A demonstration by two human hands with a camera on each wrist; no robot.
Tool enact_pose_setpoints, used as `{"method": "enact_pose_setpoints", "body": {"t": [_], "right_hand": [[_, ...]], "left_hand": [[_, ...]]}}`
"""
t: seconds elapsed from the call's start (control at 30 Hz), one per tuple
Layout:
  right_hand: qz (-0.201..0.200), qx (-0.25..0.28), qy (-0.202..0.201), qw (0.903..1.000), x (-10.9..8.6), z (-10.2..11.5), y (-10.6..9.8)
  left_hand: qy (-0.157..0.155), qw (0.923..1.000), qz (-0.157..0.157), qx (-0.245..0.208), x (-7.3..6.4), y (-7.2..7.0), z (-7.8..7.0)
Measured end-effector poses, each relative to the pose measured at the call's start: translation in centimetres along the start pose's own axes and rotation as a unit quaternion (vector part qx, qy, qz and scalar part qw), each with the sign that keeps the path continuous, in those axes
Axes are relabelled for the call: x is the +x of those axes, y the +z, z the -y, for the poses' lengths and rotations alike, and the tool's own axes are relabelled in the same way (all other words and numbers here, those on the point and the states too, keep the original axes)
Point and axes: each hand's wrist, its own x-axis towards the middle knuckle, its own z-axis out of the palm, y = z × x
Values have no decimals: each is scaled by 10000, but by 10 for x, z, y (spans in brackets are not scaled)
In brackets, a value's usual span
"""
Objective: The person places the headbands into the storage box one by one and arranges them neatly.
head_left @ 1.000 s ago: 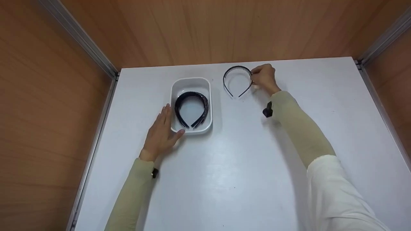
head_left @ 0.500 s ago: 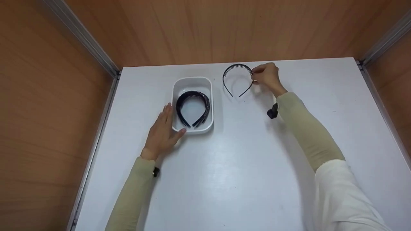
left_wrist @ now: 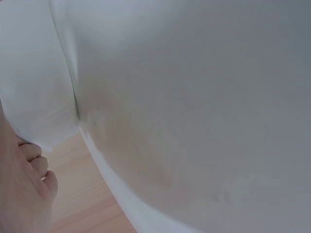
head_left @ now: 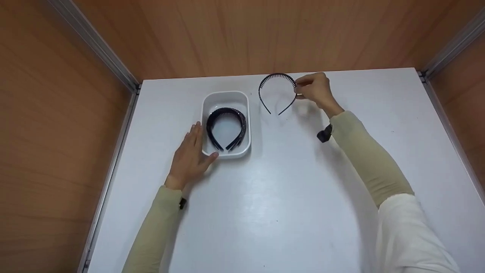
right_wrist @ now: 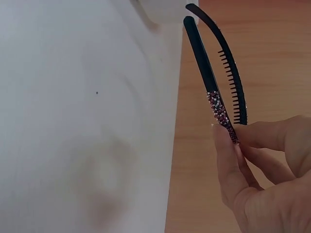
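Between thumb and fingertips my right hand (head_left: 316,90) pinches one side of a black toothed headband (head_left: 277,76), held above the table near its back edge. In the right wrist view this headband (right_wrist: 201,58) shows comb teeth along its inside and a band of glittery stones by the fingers. My left hand (head_left: 186,157) lies with extended fingers against the left side of a white plastic tub (head_left: 249,140), its thumb at the near corner. Inside the tub several dark headbands (head_left: 242,125) lie nested together, so some are partly hidden.
All of this is on a white table (head_left: 265,212). A wood-grain panel (head_left: 242,38) rises behind the back edge, and another wood panel (head_left: 60,144) stands at the left with a metal rail (head_left: 110,174). A third panel edges the right side.
My right hand has lifted the headband off the table, upward and slightly left, toward the tub. The left hand stays against the tub, and the headbands inside it look the same.
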Motion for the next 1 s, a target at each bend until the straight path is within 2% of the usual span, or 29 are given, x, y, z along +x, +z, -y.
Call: {"method": "enact_pose_setpoints", "body": {"t": [0.1, 0.33, 0.67, 1.0], "right_hand": [[94, 66, -67, 9999, -4, 1, 2], [287, 154, 79, 9994, -13, 3, 9], [438, 192, 55, 9988, -19, 6, 18], [608, 360, -135, 9974, -26, 9, 29]], "left_hand": [[-103, 9997, 186, 136, 0, -2, 0], [-301, 9979, 498, 292, -3, -4, 1], [-272, 9981, 442, 328, -3, -5, -1], [-320, 9975, 547, 319, -4, -5, -1]]}}
